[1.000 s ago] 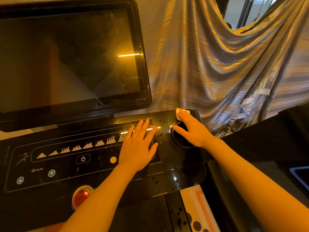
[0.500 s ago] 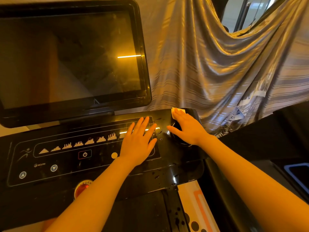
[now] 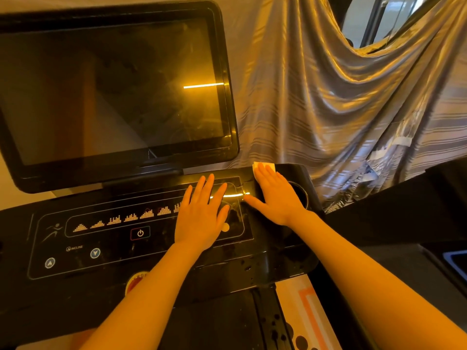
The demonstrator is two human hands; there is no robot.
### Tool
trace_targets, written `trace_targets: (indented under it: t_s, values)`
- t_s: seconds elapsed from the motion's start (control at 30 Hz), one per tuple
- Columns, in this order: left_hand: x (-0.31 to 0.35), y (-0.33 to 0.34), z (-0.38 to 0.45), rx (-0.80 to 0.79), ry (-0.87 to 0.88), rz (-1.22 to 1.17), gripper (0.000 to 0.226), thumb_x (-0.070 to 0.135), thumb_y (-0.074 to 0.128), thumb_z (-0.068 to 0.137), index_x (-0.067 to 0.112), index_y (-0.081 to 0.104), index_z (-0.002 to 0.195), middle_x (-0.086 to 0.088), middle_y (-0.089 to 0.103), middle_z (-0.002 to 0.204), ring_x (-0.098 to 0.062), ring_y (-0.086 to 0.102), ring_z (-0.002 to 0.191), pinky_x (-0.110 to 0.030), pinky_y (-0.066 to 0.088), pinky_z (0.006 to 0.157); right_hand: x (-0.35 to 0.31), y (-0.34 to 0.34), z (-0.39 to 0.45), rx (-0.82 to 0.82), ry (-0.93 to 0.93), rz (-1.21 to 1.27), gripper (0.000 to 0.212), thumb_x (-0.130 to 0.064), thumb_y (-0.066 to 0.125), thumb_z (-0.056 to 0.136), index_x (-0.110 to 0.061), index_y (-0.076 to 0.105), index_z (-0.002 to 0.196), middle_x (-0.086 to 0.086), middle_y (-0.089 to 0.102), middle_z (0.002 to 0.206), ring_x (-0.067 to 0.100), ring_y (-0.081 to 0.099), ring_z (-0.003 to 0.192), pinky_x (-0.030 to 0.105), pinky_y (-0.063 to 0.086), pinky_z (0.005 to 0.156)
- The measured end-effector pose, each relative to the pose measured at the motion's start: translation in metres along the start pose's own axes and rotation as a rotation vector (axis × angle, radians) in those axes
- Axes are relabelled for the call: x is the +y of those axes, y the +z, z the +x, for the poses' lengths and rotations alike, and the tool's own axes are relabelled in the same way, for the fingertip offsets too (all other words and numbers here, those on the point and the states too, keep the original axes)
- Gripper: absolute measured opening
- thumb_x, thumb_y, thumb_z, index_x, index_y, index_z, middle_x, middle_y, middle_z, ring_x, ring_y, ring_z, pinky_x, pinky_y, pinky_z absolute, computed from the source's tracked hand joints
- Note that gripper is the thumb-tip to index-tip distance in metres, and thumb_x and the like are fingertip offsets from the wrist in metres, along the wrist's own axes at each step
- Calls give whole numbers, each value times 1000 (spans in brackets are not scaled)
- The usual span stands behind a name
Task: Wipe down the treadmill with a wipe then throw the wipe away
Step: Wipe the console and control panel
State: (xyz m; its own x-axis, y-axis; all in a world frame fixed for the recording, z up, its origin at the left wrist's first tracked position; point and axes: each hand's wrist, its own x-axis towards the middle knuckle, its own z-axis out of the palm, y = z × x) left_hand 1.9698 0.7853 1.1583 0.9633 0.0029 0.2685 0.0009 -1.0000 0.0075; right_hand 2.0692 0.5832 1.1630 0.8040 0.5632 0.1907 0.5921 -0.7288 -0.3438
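The black treadmill console (image 3: 106,251) fills the lower left, with its dark screen (image 3: 111,89) standing behind it. My left hand (image 3: 202,213) lies flat with straight fingers on the right part of the button panel. My right hand (image 3: 275,195) presses flat on a white wipe (image 3: 264,166) at the console's back right corner; only the wipe's far edge shows past my fingertips. The round cup holder (image 3: 302,195) is partly covered by my right hand.
A striped silvery curtain (image 3: 341,109) hangs behind the console. A red emergency button (image 3: 134,281) sits at the console's front edge. Water drops dot the console's right front. A dark rail (image 3: 394,223) runs along the right.
My right hand has slid the wipe to the left and back, off the cup holder toward the console's rear corner. My left hand has stayed flat on the panel.
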Motion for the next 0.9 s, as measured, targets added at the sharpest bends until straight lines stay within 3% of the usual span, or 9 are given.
trace_targets:
  t_s: [0.2,0.3,0.43,0.5,0.63,0.77,0.83,0.9]
  values:
    - [0,-1,-2,39,-4,-57,50,40,39,103,19,42,149,-12,30,160,-30,23,149,-44,15,119,-27,22,-26,80,18,57,99,-79,18,84,-17,4,159,4,4,166,18,-4,152,33,-5,120]
    - [0,-4,-2,24,5,-81,50,37,42,103,18,41,149,-12,29,160,-30,22,150,-42,12,119,-39,36,-42,100,17,31,100,-82,19,85,-18,1,160,2,-1,166,16,-8,151,33,-6,119]
    - [-8,-16,0,40,-3,-181,47,34,40,106,16,42,149,-8,27,161,-24,18,151,-35,9,120,-37,29,-32,91,8,29,97,-79,20,87,-16,3,159,4,1,166,18,-6,152,35,-2,121]
    - [-16,-20,-3,69,-27,-194,46,32,41,105,14,45,147,-8,29,161,-24,20,151,-36,13,120,-35,24,-19,102,22,49,91,-71,31,93,-15,5,159,6,5,166,21,-1,153,39,3,124]
    - [-27,-15,-17,60,-31,-111,49,35,39,104,16,40,150,-11,28,161,-27,20,151,-36,9,118,-36,24,-3,140,77,47,83,-59,40,98,-13,9,159,8,12,166,26,8,153,46,16,124]
    - [-26,-13,-21,77,-24,-86,48,33,44,101,12,48,144,-15,39,154,-32,32,146,-40,17,115,-48,38,-29,159,79,98,75,-47,44,101,-16,8,160,6,9,167,23,3,153,46,14,124]
    - [-26,-11,-21,98,-18,-70,46,30,50,100,10,52,142,-17,44,151,-34,38,142,-41,21,112,-55,50,-51,179,60,88,77,-50,41,99,-17,7,160,6,10,167,22,4,154,45,16,124]
    - [-27,-9,-20,117,-14,-64,46,29,53,99,10,53,140,-18,46,149,-35,41,141,-42,24,111,-61,60,-65,182,63,59,80,-58,31,96,-17,6,160,5,5,167,20,-2,154,41,9,124]
